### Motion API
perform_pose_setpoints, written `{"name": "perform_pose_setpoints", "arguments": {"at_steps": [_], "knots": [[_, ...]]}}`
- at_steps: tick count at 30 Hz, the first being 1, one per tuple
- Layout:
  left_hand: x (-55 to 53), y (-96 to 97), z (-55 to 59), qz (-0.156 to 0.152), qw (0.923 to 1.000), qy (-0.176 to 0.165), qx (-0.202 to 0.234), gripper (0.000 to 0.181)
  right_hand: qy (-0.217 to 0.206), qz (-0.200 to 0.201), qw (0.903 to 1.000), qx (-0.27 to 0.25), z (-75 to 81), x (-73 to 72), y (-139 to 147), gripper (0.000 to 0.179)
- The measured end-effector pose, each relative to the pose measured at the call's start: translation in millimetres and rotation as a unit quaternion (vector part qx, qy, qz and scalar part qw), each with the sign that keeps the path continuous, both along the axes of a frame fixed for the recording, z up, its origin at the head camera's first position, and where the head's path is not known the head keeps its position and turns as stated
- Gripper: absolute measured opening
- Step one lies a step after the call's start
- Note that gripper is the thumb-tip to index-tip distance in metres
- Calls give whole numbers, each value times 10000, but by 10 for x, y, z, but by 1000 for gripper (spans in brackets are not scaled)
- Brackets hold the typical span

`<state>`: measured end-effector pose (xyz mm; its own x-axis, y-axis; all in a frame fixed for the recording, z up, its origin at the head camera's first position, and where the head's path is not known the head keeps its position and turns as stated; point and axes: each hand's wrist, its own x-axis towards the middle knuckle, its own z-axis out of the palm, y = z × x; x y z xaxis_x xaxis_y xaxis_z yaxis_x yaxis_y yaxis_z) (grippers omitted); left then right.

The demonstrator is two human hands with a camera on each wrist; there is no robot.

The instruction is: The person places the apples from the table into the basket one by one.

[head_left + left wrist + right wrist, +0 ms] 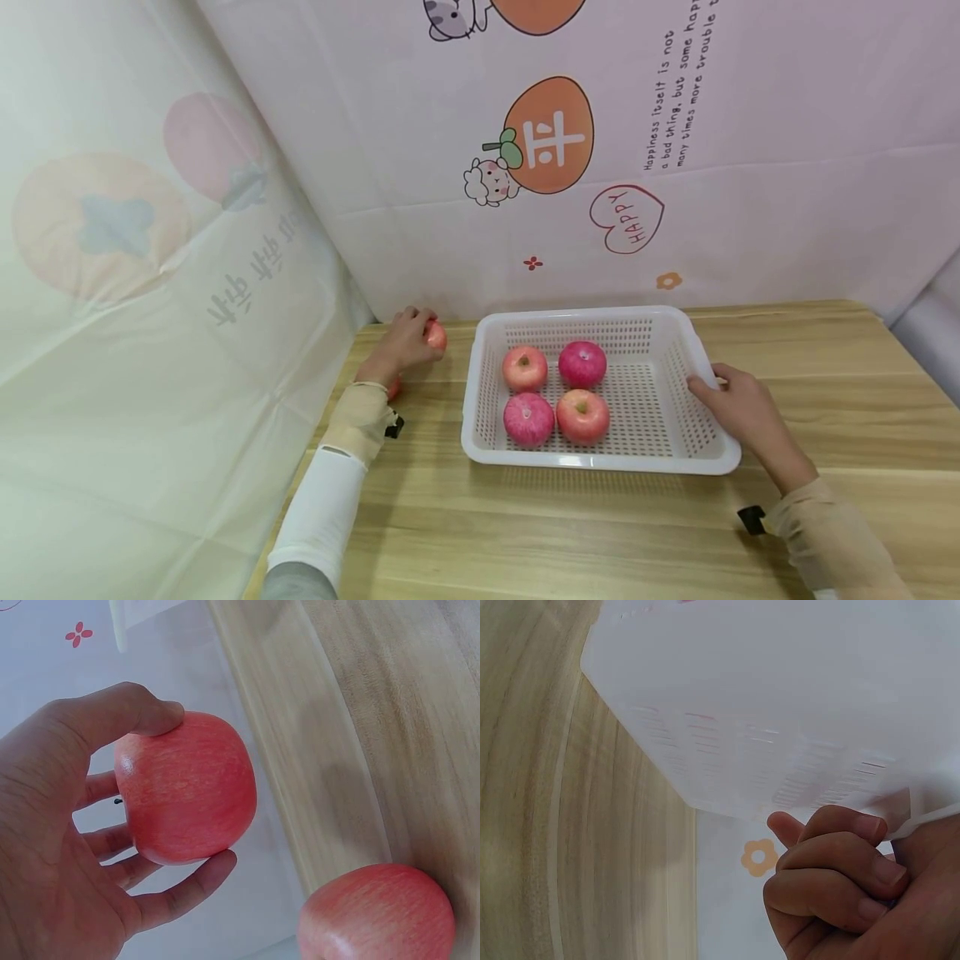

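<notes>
My left hand [401, 343] holds a red apple [191, 787] near the table's back left corner, thumb on one side and fingers on the other. Another red apple [379, 919] lies on the table just below it, mostly hidden by my wrist in the head view. A white perforated plastic basket [600, 463] stands to the right. Inside, on its left side, sit two pale red apples [583, 418] and two deep pink ones [582, 364]. My right hand [744, 408] grips the basket's right rim, thumb over the edge and fingers curled outside, as the right wrist view shows.
The wood-grain table [465, 533] runs back to a white printed sheet [420, 242] hanging behind it. A second sheet [187, 400] hangs along the left edge, close to my left arm. The basket's right half shows its bare slotted floor.
</notes>
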<state>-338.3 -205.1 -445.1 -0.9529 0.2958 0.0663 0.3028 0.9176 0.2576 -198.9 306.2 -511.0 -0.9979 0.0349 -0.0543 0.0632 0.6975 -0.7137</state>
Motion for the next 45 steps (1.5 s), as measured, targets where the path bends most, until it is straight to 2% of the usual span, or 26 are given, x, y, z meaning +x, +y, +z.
{"name": "perform_pose_setpoints", "arguments": {"at_steps": [25,45], "knots": [[178,137,196,-147,9998,87,-103,71,31,32,10000,5,32,18,-11,71],[230,239,288,-351,9989,176,-237,72,-3,31,10000,15,39,19,-9,72]]}}
